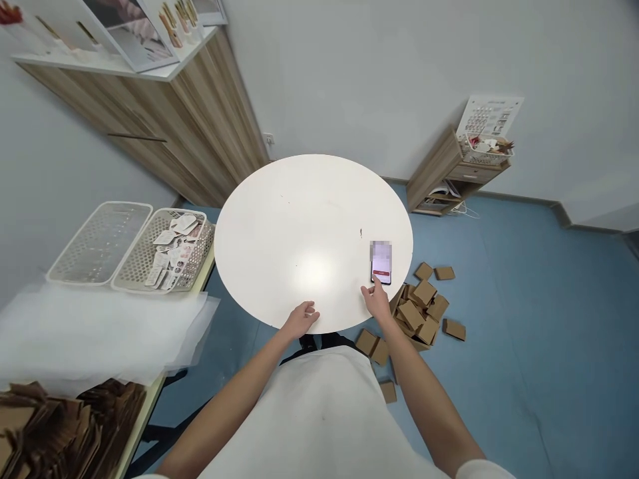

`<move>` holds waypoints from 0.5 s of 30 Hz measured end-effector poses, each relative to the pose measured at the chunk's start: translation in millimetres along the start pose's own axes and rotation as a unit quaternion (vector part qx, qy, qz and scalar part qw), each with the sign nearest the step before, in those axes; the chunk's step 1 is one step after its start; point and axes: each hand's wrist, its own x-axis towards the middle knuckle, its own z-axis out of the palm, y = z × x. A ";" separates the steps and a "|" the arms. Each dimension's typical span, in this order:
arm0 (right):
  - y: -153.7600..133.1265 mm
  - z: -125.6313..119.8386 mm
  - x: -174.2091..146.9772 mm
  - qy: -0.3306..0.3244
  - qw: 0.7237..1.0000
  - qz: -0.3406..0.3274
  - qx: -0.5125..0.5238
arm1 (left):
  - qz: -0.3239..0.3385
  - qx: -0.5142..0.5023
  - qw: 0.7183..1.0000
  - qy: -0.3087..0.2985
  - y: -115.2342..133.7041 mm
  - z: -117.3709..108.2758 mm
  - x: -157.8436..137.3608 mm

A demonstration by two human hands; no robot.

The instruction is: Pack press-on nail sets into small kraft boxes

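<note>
A smartphone (381, 266) with a lit screen lies face up near the right side of the round white table (299, 199); part of its screen is blurred out. My right hand (377, 301) is at the phone's lower edge, one finger stretched onto its bottom end and the thumb apart. It grips nothing. Resting at the table's near edge, my left hand (301, 320) has loosely bent fingers with a gap to the thumb, and nothing shows in it.
Small brown cardboard boxes (424, 293) lie in a heap on the floor to the right. At left are white baskets (124, 266), one with packets, translucent sheets (100, 332) and flattened cardboard (64, 426). A cabinet (200, 120) and small shelf unit (439, 166) stand behind.
</note>
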 end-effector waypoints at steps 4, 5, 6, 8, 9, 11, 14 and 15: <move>-3.0 -5.4 29.5 -0.018 0.998 0.026 -0.050 | -0.009 0.023 1.000 0.007 7.3 -3.4 5.5; -2.7 -5.4 36.2 -0.021 0.998 0.030 -0.057 | -0.008 0.031 0.999 0.009 9.5 -4.2 7.8; -2.1 -5.1 42.2 -0.023 0.997 0.032 -0.063 | -0.004 0.038 0.999 0.010 11.5 -4.8 10.4; -0.7 -4.2 51.5 -0.026 0.996 0.033 -0.075 | 0.005 0.046 0.999 0.012 15.3 -5.3 16.4; -0.1 -3.8 54.6 -0.028 0.996 0.033 -0.081 | 0.009 0.046 0.999 0.013 17.0 -5.4 19.4; 0.2 -3.1 57.4 -0.031 0.995 0.031 -0.087 | 0.017 0.042 0.999 0.018 20.3 -5.5 24.9; -3.2 -0.7 54.6 -0.026 0.997 0.013 -0.075 | 0.033 0.033 0.998 0.032 25.7 -7.9 30.6; -5.7 1.3 52.6 -0.027 0.997 0.001 -0.069 | 0.037 0.030 0.998 0.041 27.6 -9.7 31.8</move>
